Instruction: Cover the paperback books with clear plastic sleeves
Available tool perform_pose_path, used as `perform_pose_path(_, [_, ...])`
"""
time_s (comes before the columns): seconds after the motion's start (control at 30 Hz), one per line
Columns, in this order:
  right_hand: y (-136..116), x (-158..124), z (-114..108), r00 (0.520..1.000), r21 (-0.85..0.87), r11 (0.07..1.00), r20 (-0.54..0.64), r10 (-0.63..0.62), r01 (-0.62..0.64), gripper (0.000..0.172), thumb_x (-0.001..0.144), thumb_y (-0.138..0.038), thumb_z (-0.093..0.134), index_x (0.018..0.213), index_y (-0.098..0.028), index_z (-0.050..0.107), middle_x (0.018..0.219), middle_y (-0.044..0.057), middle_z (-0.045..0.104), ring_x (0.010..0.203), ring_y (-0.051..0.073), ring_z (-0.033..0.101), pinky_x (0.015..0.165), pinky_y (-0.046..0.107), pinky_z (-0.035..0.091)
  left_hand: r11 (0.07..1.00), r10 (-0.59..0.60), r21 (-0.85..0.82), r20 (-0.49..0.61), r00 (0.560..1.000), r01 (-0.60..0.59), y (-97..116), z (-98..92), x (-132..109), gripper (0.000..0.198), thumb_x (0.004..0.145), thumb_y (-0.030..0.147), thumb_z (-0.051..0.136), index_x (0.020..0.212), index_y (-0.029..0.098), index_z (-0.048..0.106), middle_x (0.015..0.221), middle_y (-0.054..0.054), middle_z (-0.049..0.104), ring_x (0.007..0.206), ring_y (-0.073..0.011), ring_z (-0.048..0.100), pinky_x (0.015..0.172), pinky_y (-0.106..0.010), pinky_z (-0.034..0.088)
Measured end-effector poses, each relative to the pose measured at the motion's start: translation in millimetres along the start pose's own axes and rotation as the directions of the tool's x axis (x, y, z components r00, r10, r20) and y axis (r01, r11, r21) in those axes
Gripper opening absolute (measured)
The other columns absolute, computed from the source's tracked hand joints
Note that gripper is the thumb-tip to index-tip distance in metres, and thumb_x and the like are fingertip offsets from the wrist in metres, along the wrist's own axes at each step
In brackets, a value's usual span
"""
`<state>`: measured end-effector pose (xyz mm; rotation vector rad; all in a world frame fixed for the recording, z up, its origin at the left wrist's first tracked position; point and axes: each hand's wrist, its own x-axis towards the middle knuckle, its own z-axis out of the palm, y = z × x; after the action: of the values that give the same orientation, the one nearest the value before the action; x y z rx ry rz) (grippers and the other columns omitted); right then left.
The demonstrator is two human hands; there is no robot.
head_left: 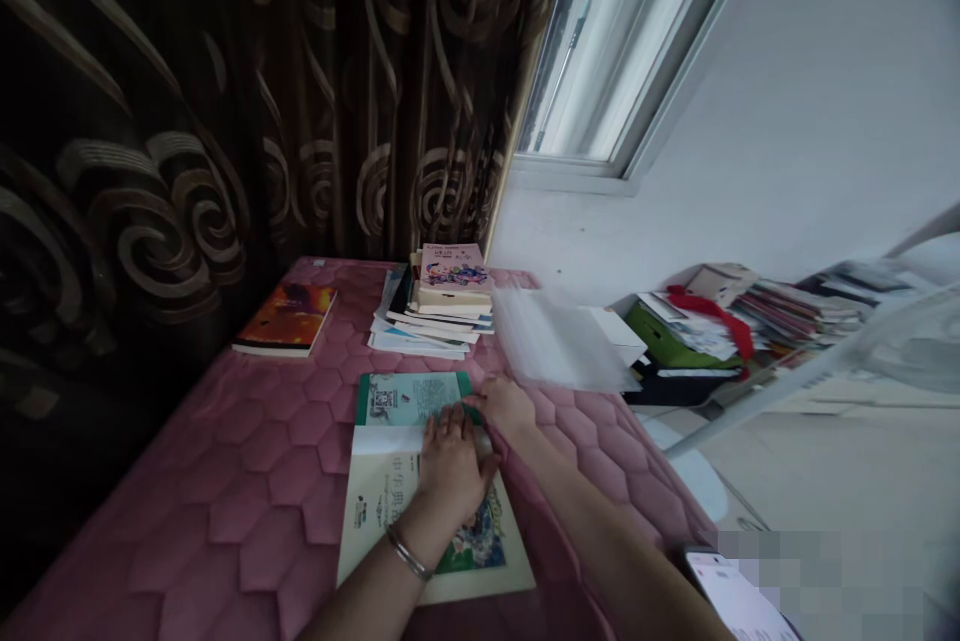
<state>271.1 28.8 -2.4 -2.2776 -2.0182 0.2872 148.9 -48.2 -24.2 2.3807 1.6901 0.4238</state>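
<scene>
A cream paperback book [382, 521] with a colourful picture on its cover lies on the pink quilted surface. Its green cover flap [420, 391], printed with text and a square code, is folded out at the far end. My left hand [454, 466], with a metal bangle at the wrist, lies flat over the book near the fold, fingers stretched toward the flap. At the flap's right edge, my right hand [506, 408] has its fingers bent and closed on the book's corner; the fingertips are partly hard to make out.
A stack of books [454, 296] stands beyond, with an orange book [289, 319] to its left. Blurred translucent sheets [562, 341] lie to the right. Past the bed edge are a green box [667, 331], a white fan [885, 341] and a phone [735, 591]. Dark curtains [300, 121] hang behind.
</scene>
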Motion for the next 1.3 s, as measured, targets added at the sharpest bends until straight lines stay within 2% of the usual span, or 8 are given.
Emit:
perform_pose_path(0.27, [-20.8, 45.0, -1.4, 0.995, 0.003, 0.995, -0.006, 0.103, -0.103, 0.045, 0.09, -0.051, 0.05, 0.111, -0.014, 0.066, 0.111, 0.019, 0.068, 0.102, 0.028, 0.066, 0.078, 0.033, 0.051, 0.998, -0.036, -0.043, 0.04, 0.999, 0.038, 1.7, 1.0, 0.7, 0.064, 0.09, 0.048, 0.039, 0.138, 0.006, 0.047, 0.148, -0.017, 0.041, 0.138, -0.0314, 0.033, 0.117, -0.047, 0.019])
perform_pose_path(0.53, [-9.7, -1.9, 9.1, 1.0, -0.002, 1.0, -0.012, 0.005, -0.005, 0.037, 0.092, -0.046, 0.049, 0.102, -0.016, 0.068, 0.106, 0.016, 0.07, 0.102, 0.026, 0.066, 0.08, 0.031, 0.049, 1.0, -0.002, -0.027, -0.007, 1.0, 0.002, -2.3, 0.9, -0.6, 0.062, 0.089, 0.047, 0.04, 0.138, 0.008, 0.047, 0.145, -0.018, 0.044, 0.136, -0.0311, 0.037, 0.115, -0.049, 0.023])
perform_pose_path(0.77, [-23.6, 8.4, 0.3, 0.997, -0.009, 0.999, -0.072, 0.031, -0.032, 0.034, 0.093, -0.039, 0.049, 0.105, -0.013, 0.066, 0.102, 0.018, 0.071, 0.097, 0.028, 0.068, 0.078, 0.034, 0.05, 0.999, -0.008, -0.038, 0.01, 1.0, 0.009, -1.9, 1.9, 0.3, 0.063, 0.088, 0.047, 0.041, 0.136, 0.006, 0.049, 0.146, -0.019, 0.042, 0.137, -0.0305, 0.035, 0.116, -0.047, 0.022])
perform_pose_path(0.87, [-28.7, -8.1, 0.2, 0.993, 0.035, 0.998, -0.11, -0.043, 0.047, 0.024, 0.092, -0.029, 0.051, 0.106, -0.017, 0.066, 0.108, 0.013, 0.07, 0.099, 0.024, 0.067, 0.08, 0.029, 0.049, 0.999, 0.026, -0.043, 0.001, 1.0, -0.025, -3.7, 0.5, -0.4, 0.065, 0.086, 0.045, 0.045, 0.138, 0.006, 0.047, 0.146, -0.02, 0.041, 0.138, -0.0312, 0.034, 0.116, -0.047, 0.022])
perform_pose_path(0.93, [-26.4, -28.0, 5.7, 0.987, 0.114, 0.984, -0.103, -0.125, 0.136, 0.027, 0.095, -0.03, 0.045, 0.101, -0.019, 0.068, 0.105, 0.01, 0.071, 0.095, 0.021, 0.068, 0.079, 0.027, 0.049, 0.999, 0.042, -0.034, 0.014, 0.999, -0.042, -4.7, -1.7, -0.5, 0.068, 0.083, 0.042, 0.049, 0.14, 0.005, 0.043, 0.146, -0.021, 0.042, 0.138, -0.0321, 0.034, 0.116, -0.047, 0.023])
perform_pose_path(1.03, [-17.4, -54.9, 16.9, 0.963, 0.228, 0.936, -0.104, -0.25, 0.267, 0.043, 0.1, -0.034, 0.028, 0.11, -0.018, 0.067, 0.114, 0.01, 0.07, 0.105, 0.019, 0.065, 0.093, 0.028, 0.045, 0.999, 0.046, -0.024, 0.044, 0.998, -0.045, -3.9, -5.1, 0.5, 0.065, 0.083, 0.034, 0.049, 0.14, 0.002, 0.042, 0.145, -0.021, 0.043, 0.138, -0.0311, 0.035, 0.117, -0.044, 0.022])
perform_pose_path(1.13, [-10.0, -66.5, 23.2, 0.947, 0.271, 0.908, -0.12, -0.298, 0.32, 0.046, 0.101, -0.034, 0.023, 0.127, -0.018, 0.058, 0.134, 0.007, 0.058, 0.128, 0.019, 0.048, 0.112, 0.036, 0.028, 0.999, 0.05, -0.019, 0.103, 0.993, -0.048, -2.0, -8.1, 2.5, 0.063, 0.084, 0.029, 0.046, 0.141, 0.002, 0.041, 0.147, -0.021, 0.04, 0.139, -0.0299, 0.032, 0.118, -0.042, 0.02])
perform_pose_path(1.3, [-8.7, -67.4, 25.3, 0.952, 0.192, 0.932, -0.074, -0.298, 0.307, 0.047, 0.101, -0.033, 0.023, 0.129, -0.018, 0.057, 0.139, 0.007, 0.053, 0.134, 0.019, 0.041, 0.116, 0.041, 0.02, 0.998, -0.04, 0.044, 0.134, 0.99, 0.034, -21.3, -23.3, -0.2, 0.071, 0.081, 0.04, 0.049, 0.143, 0.008, 0.039, 0.15, -0.02, 0.034, 0.141, -0.0324, 0.029, 0.117, -0.053, 0.015])
